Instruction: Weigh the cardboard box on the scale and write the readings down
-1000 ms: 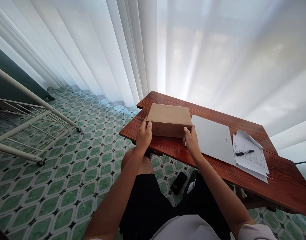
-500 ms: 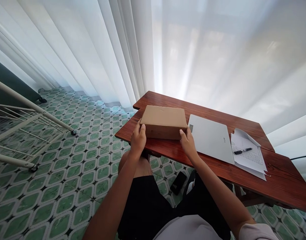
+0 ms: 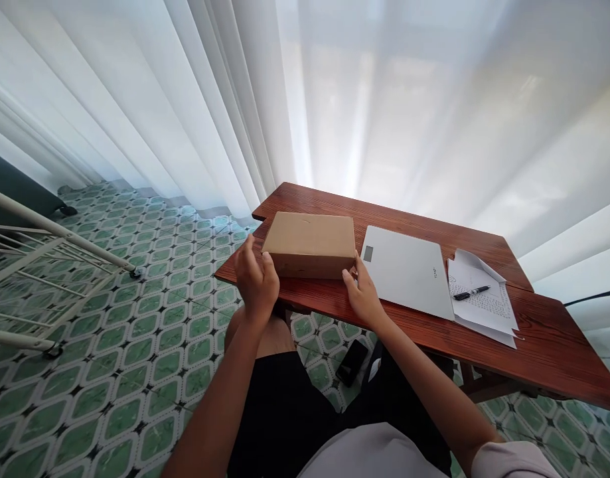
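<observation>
A closed brown cardboard box lies flat on the left part of the dark red wooden table. My left hand is at its left front corner, fingers raised and apart, the thumb close to the box edge. Around the right front corner, my right hand keeps its fingers along the side and its thumb at the front face. Just right of the box lies a flat silver-grey slab with a small dark display, like a digital scale.
Handwritten papers with a black pen on top lie right of the slab. A dark phone-like object is on the tiled floor below. White curtains hang behind the table. A wheeled white rack stands at left.
My left hand has loosened from the box's left side and its fingers have lifted away. My right hand stays at the right corner. The view has shifted slightly right.
</observation>
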{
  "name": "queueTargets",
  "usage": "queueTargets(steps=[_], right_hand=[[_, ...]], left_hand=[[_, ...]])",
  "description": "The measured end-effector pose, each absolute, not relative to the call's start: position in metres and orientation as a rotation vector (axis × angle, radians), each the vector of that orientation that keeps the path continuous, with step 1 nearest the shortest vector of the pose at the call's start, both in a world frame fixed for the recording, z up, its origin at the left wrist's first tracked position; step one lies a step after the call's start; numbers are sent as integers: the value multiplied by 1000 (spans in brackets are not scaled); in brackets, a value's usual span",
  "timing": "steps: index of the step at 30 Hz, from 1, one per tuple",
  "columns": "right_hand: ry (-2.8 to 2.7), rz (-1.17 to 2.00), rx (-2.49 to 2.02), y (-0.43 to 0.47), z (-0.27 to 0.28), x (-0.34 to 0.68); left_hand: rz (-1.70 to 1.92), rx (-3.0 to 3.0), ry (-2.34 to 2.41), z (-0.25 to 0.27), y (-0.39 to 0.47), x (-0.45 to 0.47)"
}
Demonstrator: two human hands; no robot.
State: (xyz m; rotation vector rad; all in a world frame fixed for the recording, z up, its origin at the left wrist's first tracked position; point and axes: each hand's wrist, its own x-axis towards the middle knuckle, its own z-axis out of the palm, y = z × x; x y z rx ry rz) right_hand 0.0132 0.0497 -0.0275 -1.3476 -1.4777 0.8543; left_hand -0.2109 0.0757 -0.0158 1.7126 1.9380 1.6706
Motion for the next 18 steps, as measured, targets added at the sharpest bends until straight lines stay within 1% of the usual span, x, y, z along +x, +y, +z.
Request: queueTargets(steps=[2, 5, 10, 15, 18], right_hand=[[-1504, 832, -1321, 41, -26, 21], [-1508, 761, -1284, 27, -15, 36], [-1527, 611, -1324, 7, 8, 71], [-1536, 461, -1422, -6, 11, 119], [-1495, 301, -1541, -5, 6, 161]], left_hand=[[1833, 1918, 1918, -9, 72, -207], [1961, 2195, 1802, 5, 66, -195], [2180, 2628, 1307, 32, 61, -157], [2159, 2900, 825, 51, 55, -107], [2089, 3004, 479, 51, 51, -76]])
